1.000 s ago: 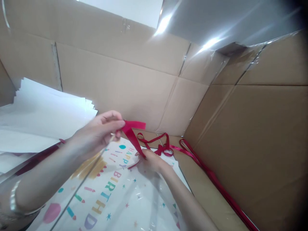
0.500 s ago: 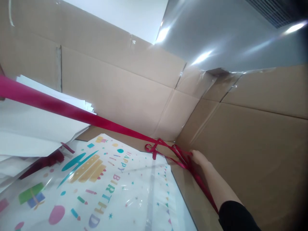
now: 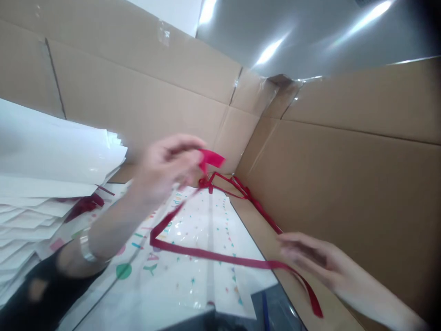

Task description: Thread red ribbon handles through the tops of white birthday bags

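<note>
My left hand point(image 3: 172, 163), blurred by motion, is closed on a red ribbon point(image 3: 213, 158) above the white printed wrapping. From it the ribbon drops, folds over the print and trails to a loose tail at the lower right. Low on the right side is my right hand point(image 3: 310, 257), its thumb and fingers meeting at a strand of red ribbon point(image 3: 263, 214); the fingertips are slightly smeared. A small red bow or knot point(image 3: 206, 183) sits at the top edge of the wrapping point(image 3: 193, 271), which bears birthday print, balloons and stars.
Tall cardboard walls point(image 3: 320, 184) meet in a corner ahead and to the right. Stacked white bags or sheets point(image 3: 51, 138) stand at the left, with dark red ribbon point(image 3: 84, 207) near them. A dark object point(image 3: 227, 317) lies at the bottom edge.
My left hand has come into view from the left, and the taut ribbon now hangs slack and folded. My right hand has drawn back from the corner, down and right. The camera view has shifted.
</note>
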The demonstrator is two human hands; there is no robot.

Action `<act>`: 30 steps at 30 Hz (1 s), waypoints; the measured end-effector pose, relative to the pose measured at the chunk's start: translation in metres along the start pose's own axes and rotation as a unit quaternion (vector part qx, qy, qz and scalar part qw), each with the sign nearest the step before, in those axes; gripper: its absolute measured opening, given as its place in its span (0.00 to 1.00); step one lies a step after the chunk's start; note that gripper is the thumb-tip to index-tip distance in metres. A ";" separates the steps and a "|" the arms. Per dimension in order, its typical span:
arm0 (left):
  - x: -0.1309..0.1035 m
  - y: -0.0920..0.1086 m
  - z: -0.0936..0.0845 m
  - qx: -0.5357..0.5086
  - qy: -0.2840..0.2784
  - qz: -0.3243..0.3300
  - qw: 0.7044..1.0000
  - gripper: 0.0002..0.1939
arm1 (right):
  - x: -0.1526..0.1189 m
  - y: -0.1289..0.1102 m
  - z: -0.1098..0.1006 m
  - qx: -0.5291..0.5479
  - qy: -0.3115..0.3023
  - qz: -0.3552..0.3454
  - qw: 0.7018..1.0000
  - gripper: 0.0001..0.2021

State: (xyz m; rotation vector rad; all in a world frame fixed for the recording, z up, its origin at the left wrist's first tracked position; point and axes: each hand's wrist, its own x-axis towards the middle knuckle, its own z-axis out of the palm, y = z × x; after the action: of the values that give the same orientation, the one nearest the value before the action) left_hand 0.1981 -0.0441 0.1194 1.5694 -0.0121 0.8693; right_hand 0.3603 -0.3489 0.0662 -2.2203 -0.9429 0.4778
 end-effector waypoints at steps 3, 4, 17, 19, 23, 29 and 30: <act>0.017 -0.018 0.072 -0.002 -0.177 -0.007 0.984 0.02 | -0.032 -0.048 0.073 0.126 -0.054 -0.068 0.988 0.16; 0.022 -0.022 0.092 0.002 -0.218 -0.007 0.976 0.01 | -0.036 -0.056 0.098 0.170 -0.058 -0.062 0.982 0.16; 0.047 0.000 0.147 -0.072 -0.173 0.094 0.978 0.03 | -0.032 -0.038 0.116 0.371 0.192 -0.123 0.900 0.17; 0.052 -0.009 0.142 -0.101 -0.148 0.075 0.981 0.03 | -0.038 -0.037 0.095 0.327 0.181 -0.121 0.919 0.17; 0.037 -0.040 0.121 -0.100 -0.181 -0.034 0.978 0.04 | -0.046 -0.027 0.081 0.245 0.090 -0.068 0.963 0.10; -0.018 -0.086 0.070 -0.047 -0.217 -0.179 0.958 0.05 | -0.046 -0.016 0.086 0.237 -0.024 -0.031 0.971 0.05; -0.026 -0.090 0.061 -0.049 -0.215 -0.208 0.953 0.05 | -0.044 -0.018 0.086 0.221 -0.036 -0.022 0.974 0.05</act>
State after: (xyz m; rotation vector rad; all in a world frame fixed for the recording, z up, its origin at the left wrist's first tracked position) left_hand 0.2539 -0.0885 0.0331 1.5640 -0.0344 0.1862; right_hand 0.2743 -0.3343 0.0214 -1.7862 -0.8251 0.6788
